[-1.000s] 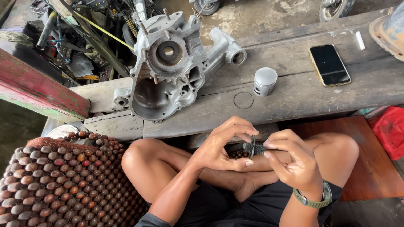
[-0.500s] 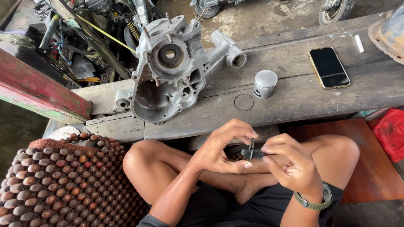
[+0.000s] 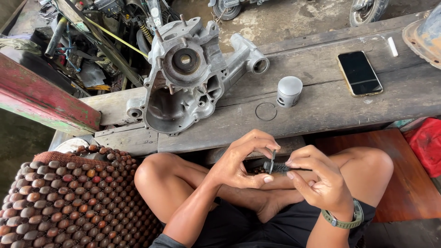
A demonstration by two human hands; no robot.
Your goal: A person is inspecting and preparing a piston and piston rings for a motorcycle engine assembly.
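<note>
The left hand (image 3: 241, 160) pinches a thin dark metal ring (image 3: 273, 161); the right hand (image 3: 317, 180) grips a small black ribbed cylinder (image 3: 278, 167), above the crossed legs.

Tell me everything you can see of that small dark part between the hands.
The small dark part is a short, black, ribbed or threaded-looking cylinder lying roughly level above the person's lap. A thin flat metal piece stands up from it. The left hand pinches that piece from above with fingertips and supports the part with the thumb; the right hand grips its other end. Finer detail is too small to tell.
</note>
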